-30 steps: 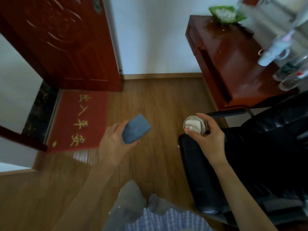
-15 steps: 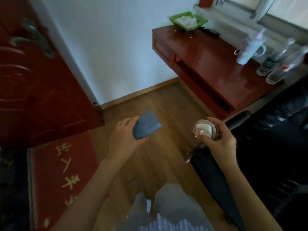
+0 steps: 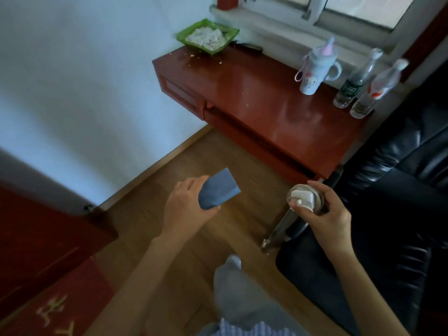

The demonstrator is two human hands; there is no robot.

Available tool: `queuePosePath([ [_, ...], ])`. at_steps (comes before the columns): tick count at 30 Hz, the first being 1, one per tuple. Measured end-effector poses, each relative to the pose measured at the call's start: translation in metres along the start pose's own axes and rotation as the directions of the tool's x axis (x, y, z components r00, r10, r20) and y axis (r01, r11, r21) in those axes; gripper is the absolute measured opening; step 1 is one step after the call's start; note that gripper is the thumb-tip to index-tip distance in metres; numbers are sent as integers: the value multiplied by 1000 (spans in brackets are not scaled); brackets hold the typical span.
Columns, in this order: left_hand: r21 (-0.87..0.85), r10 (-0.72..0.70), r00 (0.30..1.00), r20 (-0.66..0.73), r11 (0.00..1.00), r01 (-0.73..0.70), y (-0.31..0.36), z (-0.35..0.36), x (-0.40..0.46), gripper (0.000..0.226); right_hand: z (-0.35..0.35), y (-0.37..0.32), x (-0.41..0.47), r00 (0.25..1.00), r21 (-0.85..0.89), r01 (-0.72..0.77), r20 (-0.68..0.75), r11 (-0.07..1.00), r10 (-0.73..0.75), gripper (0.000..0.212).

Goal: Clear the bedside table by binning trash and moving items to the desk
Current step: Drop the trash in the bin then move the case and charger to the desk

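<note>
- Both hands are loaded: the left hand (image 3: 186, 204) has its grip curled round a flat blue-grey case (image 3: 219, 190), thumb under it and fingers over the near end; the right hand (image 3: 324, 212) pinches a white charger with its cable wound round it (image 3: 304, 198), fingertips closed on its sides.
- Both items are in the air, short of the near edge of the desk (image 3: 278, 105) and over the wooden floor (image 3: 198, 170); neither touches the desk yet.
- My reading of progress: these two look like things carried from the bedside table, which is out of view, so how much remains there cannot be told. What is left for this trip is to set both down on the desk.
- Already on the desk: a green dish of white bits (image 3: 207, 36) at the far left corner, a pale spouted cup with a handle (image 3: 315, 69) toward the far right, and two clear plastic bottles (image 3: 363, 86) just right of the cup. The middle of the desk shows bare wood.
- A black leather chair (image 3: 400, 190) stands at the right end of the desk, close to the right hand.
- No bin is in sight.
- Writing: the red doormat (image 3: 60, 309), well off from the desk at lower left, bears gold Chinese characters, cut off and not readable. The cup has a cartoon face; the bottle labels, one dark and one red and white, are too blurred to read.
</note>
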State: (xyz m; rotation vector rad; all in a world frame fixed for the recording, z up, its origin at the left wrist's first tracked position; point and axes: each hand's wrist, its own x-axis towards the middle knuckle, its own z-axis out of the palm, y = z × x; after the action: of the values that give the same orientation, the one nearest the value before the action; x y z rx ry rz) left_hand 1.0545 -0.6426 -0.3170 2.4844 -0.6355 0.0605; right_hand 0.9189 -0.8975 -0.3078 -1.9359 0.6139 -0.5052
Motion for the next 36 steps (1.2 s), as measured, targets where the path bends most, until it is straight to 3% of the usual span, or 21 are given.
queuePosePath([
  [10, -73, 123, 987, 99, 991, -116, 8, 36, 161, 72, 18, -17, 127, 991, 26, -37, -125, 999, 40, 62],
  [21, -136, 387, 893, 230, 921, -365, 13, 90, 320, 71, 44, 1, 222, 935, -29, -175, -318, 984, 157, 60],
  [27, -159, 532, 789, 309, 846, -508, 25, 113, 408, 73, 63, -2, 262, 847, -15, -267, -480, 964, 227, 54],
  [36, -237, 674, 559, 482, 715, -657, 79, 191, 475, 73, 53, 13, 290, 727, 17, -384, -611, 923, 313, 54],
])
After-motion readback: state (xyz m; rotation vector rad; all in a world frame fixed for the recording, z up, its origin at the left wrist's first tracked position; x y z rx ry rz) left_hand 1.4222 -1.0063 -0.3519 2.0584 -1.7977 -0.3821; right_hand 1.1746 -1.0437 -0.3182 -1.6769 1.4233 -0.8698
